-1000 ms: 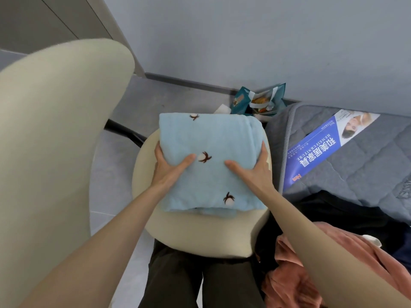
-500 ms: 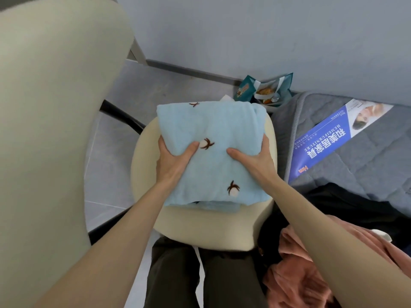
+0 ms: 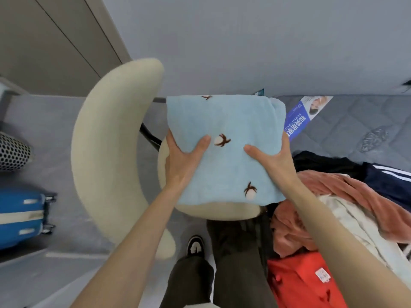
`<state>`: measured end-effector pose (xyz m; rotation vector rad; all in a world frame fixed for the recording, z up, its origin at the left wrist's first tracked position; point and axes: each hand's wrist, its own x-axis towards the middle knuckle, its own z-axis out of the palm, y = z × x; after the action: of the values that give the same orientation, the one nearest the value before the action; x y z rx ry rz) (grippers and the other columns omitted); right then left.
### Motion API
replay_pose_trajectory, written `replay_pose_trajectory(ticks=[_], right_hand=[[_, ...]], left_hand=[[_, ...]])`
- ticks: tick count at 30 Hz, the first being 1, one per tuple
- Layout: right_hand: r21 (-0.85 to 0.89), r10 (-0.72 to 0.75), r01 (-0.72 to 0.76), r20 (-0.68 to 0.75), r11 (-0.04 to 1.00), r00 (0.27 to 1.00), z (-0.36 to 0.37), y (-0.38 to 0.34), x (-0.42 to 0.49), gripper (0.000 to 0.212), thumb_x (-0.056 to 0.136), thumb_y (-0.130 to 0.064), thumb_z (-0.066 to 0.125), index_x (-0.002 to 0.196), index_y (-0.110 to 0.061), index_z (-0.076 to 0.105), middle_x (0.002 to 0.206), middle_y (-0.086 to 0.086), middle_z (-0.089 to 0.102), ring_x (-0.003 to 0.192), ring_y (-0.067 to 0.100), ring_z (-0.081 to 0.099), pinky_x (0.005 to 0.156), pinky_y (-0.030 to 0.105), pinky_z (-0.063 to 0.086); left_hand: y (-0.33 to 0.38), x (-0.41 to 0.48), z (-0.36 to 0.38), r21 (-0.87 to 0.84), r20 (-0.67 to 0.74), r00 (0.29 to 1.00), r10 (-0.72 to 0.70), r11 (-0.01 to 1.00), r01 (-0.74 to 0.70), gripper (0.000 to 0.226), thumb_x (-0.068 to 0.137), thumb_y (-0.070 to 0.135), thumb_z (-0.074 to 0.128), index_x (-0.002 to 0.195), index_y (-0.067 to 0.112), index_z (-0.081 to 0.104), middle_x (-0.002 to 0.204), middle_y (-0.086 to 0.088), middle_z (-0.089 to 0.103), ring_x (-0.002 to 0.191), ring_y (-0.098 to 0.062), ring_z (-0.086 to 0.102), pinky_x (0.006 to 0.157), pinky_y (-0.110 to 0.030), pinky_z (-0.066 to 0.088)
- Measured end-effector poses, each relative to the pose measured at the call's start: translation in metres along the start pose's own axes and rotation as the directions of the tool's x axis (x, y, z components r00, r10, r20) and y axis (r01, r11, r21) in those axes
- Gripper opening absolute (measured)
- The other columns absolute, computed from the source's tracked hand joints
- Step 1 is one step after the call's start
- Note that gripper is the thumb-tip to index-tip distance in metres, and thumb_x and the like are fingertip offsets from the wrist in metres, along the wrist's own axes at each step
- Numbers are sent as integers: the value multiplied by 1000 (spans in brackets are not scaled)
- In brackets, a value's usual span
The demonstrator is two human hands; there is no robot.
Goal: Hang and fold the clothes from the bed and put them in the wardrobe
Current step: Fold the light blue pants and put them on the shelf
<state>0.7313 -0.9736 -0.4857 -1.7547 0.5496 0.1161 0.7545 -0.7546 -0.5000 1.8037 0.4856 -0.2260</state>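
Currently held: a folded light-blue garment (image 3: 224, 152) with small brown-and-white embroidered motifs is being carried flat between both hands.
Left hand (image 3: 182, 161): is grasping the garment's left edge, thumb lying across the top, fingers going under the fold.
Right hand (image 3: 275, 161): is grasping the right edge in the same way, thumb pointing inward on top.
Garment position: is hanging over the cream chair seat (image 3: 218, 210), beside the bed; contact with the seat cannot be told.
Chair backrest (image 3: 106, 152): is curving up at the garment's left.
Bed: the grey quilted mattress (image 3: 355, 121) is lying at the right, carrying a blue printed label (image 3: 298, 121) just right of the garment.
Clothes on bed: a pink garment (image 3: 355, 196), red garment (image 3: 300, 281), black garment (image 3: 322, 163) and navy striped garment (image 3: 389, 178) are lying heaped beside the right forearm.
Floor: a blue suitcase (image 3: 20, 216) is standing at the far left; one black-and-white shoe (image 3: 195, 245) is showing below the seat.
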Motion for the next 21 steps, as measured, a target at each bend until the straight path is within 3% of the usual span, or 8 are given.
replay_pose_trajectory(ticks=[4, 7, 10, 15, 19, 21], right_hand=[[54, -57, 59, -33, 997, 998, -16, -26, -61, 86, 58, -51, 86, 128, -43, 37, 115, -28, 57, 99, -9, 60, 86, 28, 52], [66, -117, 120, -41, 991, 992, -29, -44, -102, 87, 64, -47, 85, 134, -39, 33, 120, -26, 54, 103, -9, 58, 81, 21, 50], [78, -160, 163, -48, 984, 986, -42, -55, -140, 87, 68, -42, 84, 137, -34, 32, 121, -25, 52, 104, -9, 57, 79, 17, 49], [86, -220, 219, -2, 972, 976, -57, -58, -198, 85, 69, -41, 84, 136, -32, 32, 124, -21, 51, 109, -5, 56, 84, 20, 49], [71, -257, 252, 60, 965, 965, -60, -48, -246, 90, 62, -49, 84, 135, -34, 34, 123, -25, 52, 109, -7, 55, 88, 23, 47], [57, -266, 261, 107, 964, 958, -59, -40, -274, 90, 59, -53, 84, 133, -37, 34, 116, -34, 53, 105, -12, 55, 91, 26, 47]], left_hand=[[31, -48, -26, -22, 35, 995, 93, 995, -93, 98, 62, 69, 70, 141, 36, 24, 114, 33, 49, 109, -2, 55, 98, -39, 47], [51, -86, -41, -35, 19, 986, 164, 986, -163, 94, 67, 61, 73, 142, 30, 26, 120, 26, 52, 111, 1, 54, 99, -33, 45], [64, -125, -52, -26, -13, 976, 217, 976, -217, 87, 73, 55, 73, 142, 28, 29, 116, 31, 49, 108, 4, 52, 93, -25, 43], [58, -195, -73, -61, -28, 979, 203, 977, -204, 84, 70, 65, 70, 137, 41, 26, 116, 36, 49, 101, 15, 50, 79, -14, 40], [39, -257, -93, -90, -111, 978, 174, 979, -185, 83, 68, 65, 70, 136, 41, 28, 122, 30, 51, 112, 1, 53, 94, -26, 42], [24, -291, -107, -102, -164, 973, 161, 979, -179, 82, 67, 65, 71, 134, 40, 31, 119, 30, 52, 110, 2, 54, 92, -25, 43]])
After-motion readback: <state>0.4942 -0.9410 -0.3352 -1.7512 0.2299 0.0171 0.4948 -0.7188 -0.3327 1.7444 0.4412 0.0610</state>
